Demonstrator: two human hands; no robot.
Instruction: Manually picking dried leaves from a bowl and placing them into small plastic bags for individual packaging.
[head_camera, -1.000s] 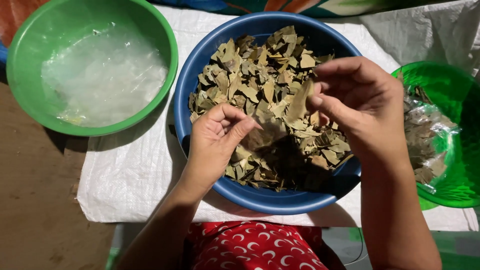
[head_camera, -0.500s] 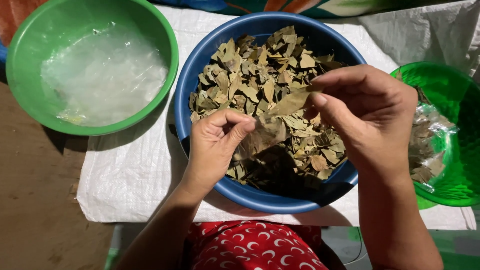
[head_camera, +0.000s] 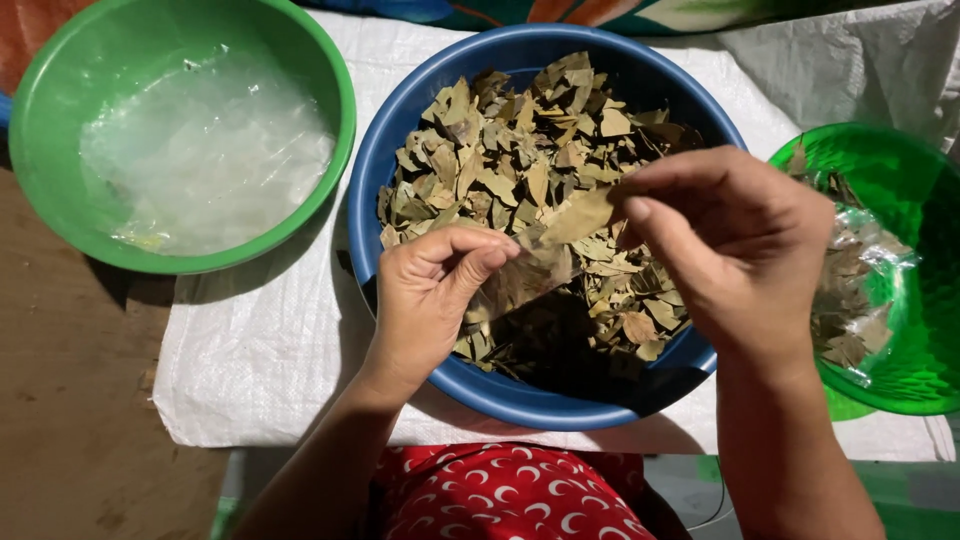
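Both hands over the blue basin (head_camera: 400, 150) of dried leaves (head_camera: 520, 150). Left hand (head_camera: 430, 300) and right hand (head_camera: 740, 250) each pinch one end of a single dried leaf (head_camera: 560, 240), grip narrow, thumb to forefinger. Judgement: hold light, it looks brittle; keep it above the basin so crumbs fall in, not on the white sack (head_camera: 250, 360). Green bowl with leaf bits (head_camera: 900, 270) close at right

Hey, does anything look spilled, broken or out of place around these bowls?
Nothing stands out. The dry leaves stay inside the blue bowl, both hands share one leaf, and both green bowls sit upright.
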